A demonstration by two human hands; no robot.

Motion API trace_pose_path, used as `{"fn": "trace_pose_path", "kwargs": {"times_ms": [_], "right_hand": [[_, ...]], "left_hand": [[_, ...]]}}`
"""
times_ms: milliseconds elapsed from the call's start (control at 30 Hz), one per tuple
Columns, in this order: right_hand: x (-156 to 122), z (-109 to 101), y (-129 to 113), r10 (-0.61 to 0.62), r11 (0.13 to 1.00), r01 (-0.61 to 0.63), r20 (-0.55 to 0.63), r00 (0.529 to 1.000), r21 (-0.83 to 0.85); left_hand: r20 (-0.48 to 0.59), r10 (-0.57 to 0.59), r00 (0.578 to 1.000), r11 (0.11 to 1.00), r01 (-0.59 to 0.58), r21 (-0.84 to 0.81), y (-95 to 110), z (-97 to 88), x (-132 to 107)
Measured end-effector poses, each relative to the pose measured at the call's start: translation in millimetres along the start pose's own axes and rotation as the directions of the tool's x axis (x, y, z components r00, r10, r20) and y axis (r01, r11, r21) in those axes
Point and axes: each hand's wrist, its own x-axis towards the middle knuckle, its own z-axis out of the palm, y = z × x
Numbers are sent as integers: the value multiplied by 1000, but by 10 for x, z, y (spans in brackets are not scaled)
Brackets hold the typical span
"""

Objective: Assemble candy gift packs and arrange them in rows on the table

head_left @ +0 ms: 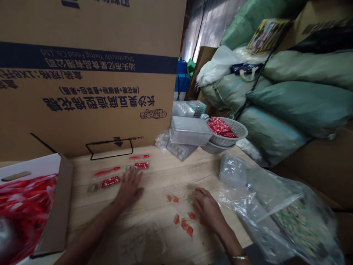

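At 6 o'clock, nearest the viewer, small orange-red squares (183,223) are lying scattered on the wooden tabletop (160,173). The right hand (207,209) is resting just at 3 o'clock of them, knuckles up, with the fingers bent down and close together against the surface; whether they are pinching anything cannot be told. The left hand (129,188) is lying palm down at 10 o'clock of the squares, blurred, with its fingers stretched forward and slightly spread, gripping nothing. A red printed packet (110,181) is lying just at 9 o'clock of its fingertips, and a second packet (141,165) is lying near at 1 o'clock. An open box (59,206) is sitting at 9 o'clock with red wrapped goods (24,206) inside. A crumpled clear plastic bag (275,209) is lying at 3 o'clock of the right hand. Farther off, at 1 o'clock, a clear ribbed container (190,130) is standing against a white basket (239,129) holding red sweets (220,127). A large printed carton (88,92) is standing behind at 11 o'clock, and green sacks (303,103) are lying piled at 2 o'clock.
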Motion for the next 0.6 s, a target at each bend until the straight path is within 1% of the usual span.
{"fn": "trace_pose_path", "kwargs": {"times_ms": [33, 67, 100, 133, 167, 233, 300, 367, 433, 467, 500, 533, 567, 600], "right_hand": [[25, 18, -16, 12, 1000, -12, 3, 1000, 8], [43, 39, -31, 29, 999, -29, 8, 1000, 20], [54, 61, -45, 47, 998, -47, 23, 999, 36], [59, 82, -58, 58, 997, -61, 43, 997, 53], [58, 103, -71, 62, 995, -67, 65, 996, 71], [43, 141, -89, 50, 992, -60, 92, 995, 110], [24, 170, -93, 33, 986, -44, 72, 997, 159], [16, 187, -82, 17, 977, -19, 10, 1000, 211], [29, 188, -57, 11, 969, 13, -94, 995, 248], [43, 185, -37, 13, 966, 27, -150, 989, 258], [63, 181, -8, 19, 964, 34, -199, 980, 263], [87, 179, 33, 27, 964, 36, -232, 972, 264], [116, 182, 86, 29, 966, 36, -248, 968, 257], [150, 192, 153, 27, 970, 35, -253, 967, 241]], "left_hand": [[18, 128, 992, 991, -127, -47, 136, 11, -5], [27, 259, 965, 962, -255, -99, 291, 32, -9], [25, 364, 931, 923, -357, -145, 452, 62, -9], [15, 430, 903, 890, -421, -176, 605, 96, -3], [5, 468, 884, 867, -458, -196, 738, 131, 11], [-19, 481, 877, 857, -474, -200, 915, 186, 60], [-56, 489, 871, 855, -491, -170, 970, 201, 115], [-117, 508, 853, 845, -520, -126, 930, 162, 149], [-196, 493, 847, 845, -520, -121, 833, 79, 153], [-237, 448, 862, 859, -489, -154, 770, 29, 146], [-271, 371, 889, 877, -431, -213, 699, -21, 136], [-286, 265, 921, 889, -349, -298, 621, -66, 124], [-270, 145, 952, 883, -248, -399, 536, -104, 111], [-214, 30, 976, 857, -135, -497, 445, -132, 95]]}}
